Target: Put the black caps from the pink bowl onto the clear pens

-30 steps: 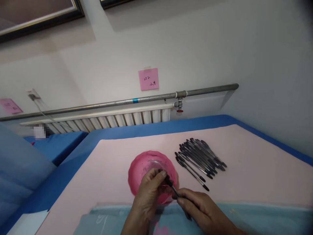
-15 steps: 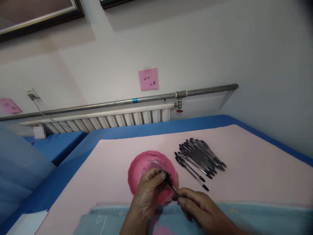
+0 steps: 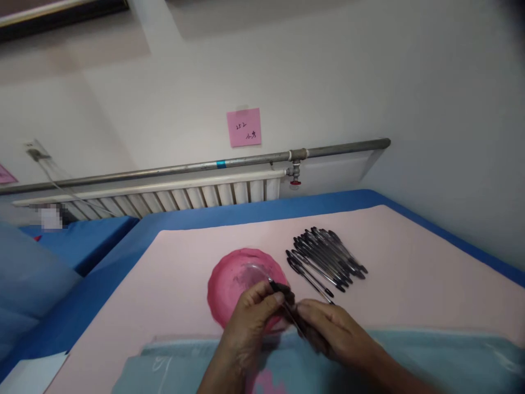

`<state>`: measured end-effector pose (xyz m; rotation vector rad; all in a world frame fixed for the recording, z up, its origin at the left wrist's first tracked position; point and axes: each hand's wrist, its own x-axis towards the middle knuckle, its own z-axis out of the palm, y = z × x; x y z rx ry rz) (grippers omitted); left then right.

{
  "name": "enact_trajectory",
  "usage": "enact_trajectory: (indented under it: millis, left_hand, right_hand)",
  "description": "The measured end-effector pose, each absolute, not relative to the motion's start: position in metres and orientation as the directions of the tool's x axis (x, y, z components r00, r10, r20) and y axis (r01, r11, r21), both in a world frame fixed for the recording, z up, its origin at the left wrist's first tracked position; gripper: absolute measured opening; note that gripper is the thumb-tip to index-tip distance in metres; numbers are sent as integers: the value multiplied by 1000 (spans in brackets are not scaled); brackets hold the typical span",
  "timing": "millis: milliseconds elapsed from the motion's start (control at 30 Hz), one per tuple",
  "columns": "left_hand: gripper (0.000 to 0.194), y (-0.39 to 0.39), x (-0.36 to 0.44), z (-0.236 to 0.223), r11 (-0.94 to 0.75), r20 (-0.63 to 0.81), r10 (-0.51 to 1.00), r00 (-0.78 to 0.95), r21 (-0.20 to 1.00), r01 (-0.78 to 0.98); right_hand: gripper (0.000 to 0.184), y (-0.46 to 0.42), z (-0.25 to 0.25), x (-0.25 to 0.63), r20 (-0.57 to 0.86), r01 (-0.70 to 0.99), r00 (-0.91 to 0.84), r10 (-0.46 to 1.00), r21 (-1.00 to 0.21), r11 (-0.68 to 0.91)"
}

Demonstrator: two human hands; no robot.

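Over the near rim of a pink bowl point(image 3: 229, 276), my left hand point(image 3: 254, 320) pinches the top end of a black pen point(image 3: 283, 298) between thumb and fingers. My right hand point(image 3: 328, 331) grips the lower part of the same pen, its fingers curled round it and slightly smeared by motion. The two hands almost touch. A row of several black pens point(image 3: 326, 260) lies side by side on the pink sheet point(image 3: 410, 273), just right of the bowl and beyond my right hand.
A pale blue transparent sheet point(image 3: 430, 358) lies under my forearms at the near edge. Blue cloth point(image 3: 254, 213) borders the pink sheet. Behind stand a white radiator point(image 3: 164, 197), a grey pipe point(image 3: 205, 166) and a pink note point(image 3: 244, 127) on the wall. White paper point(image 3: 28, 375) lies bottom left.
My right hand has slid up the pen toward my left hand, closing the gap between them. The view has shifted slightly, so everything sits a little further left and higher.
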<state>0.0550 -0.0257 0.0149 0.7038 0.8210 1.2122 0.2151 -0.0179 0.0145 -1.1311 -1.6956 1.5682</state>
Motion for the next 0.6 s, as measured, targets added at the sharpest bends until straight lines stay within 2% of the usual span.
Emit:
enact_trajectory:
  millis: [33, 100, 200, 333, 467, 600]
  left_hand:
    - [23, -25, 52, 15, 199, -173, 980, 98, 841, -503]
    - [28, -22, 46, 16, 180, -206, 979, 2, 850, -494]
    - [32, -18, 38, 19, 186, -254, 965, -60, 831, -525]
    - [35, -17, 37, 22, 202, -283, 957, -57, 798, -568]
    - [31, -17, 38, 21, 212, -303, 951, -54, 772, -599]
    - [29, -16, 35, 19, 204, -306, 951, -50, 741, -640]
  right_hand:
    - [33, -15, 18, 220, -75, 284, -445, 892, -957, 61]
    - [24, -10, 24, 229, 35, 492, -395, 918, -836, 243]
    - [20, -9, 21, 233, 7, 700, -456, 890, -615, 364]
    - [23, -12, 3, 225, -40, 756, -566, 824, -425, 499]
    - [25, -11, -11, 220, -42, 788, -581, 813, -283, 548]
    - [31, -8, -14, 222, -9, 769, -596, 803, -292, 568]
